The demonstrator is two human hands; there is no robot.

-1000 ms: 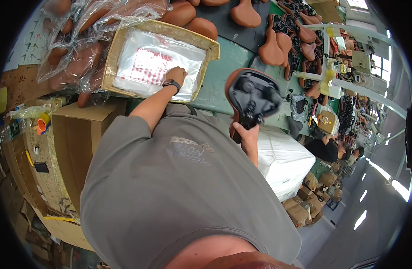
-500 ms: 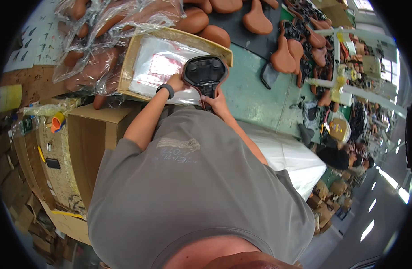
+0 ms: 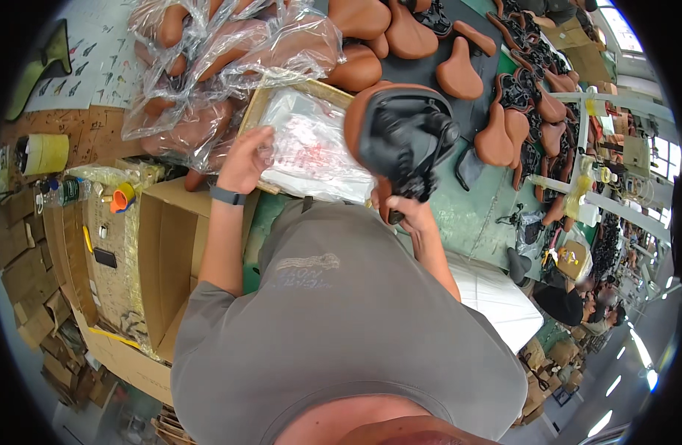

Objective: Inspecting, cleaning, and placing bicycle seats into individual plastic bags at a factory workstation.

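My right hand (image 3: 414,214) grips a brown bicycle saddle (image 3: 409,137) by its narrow nose. The saddle is raised, its black underside with clamp and springs turned partly toward me and a little blurred. My left hand (image 3: 244,160), a dark band on its wrist, holds nothing. Its fingers are apart beside the left edge of a shallow box (image 3: 327,90). Inside that box lies a stack of clear plastic bags (image 3: 311,145) with red print. The raised saddle hides the box's right end.
Plastic-wrapped brown saddles (image 3: 226,55) are heaped behind the box. Loose saddles (image 3: 459,70) lie on a black mat (image 3: 422,78) and along the green table (image 3: 448,215). An open carton (image 3: 163,259) stands at my left, a white wrapped block (image 3: 496,300) at my right.
The saddle has come up and to the right in my right hand, and it has tilted. My left hand has left its side, moved left and opened.
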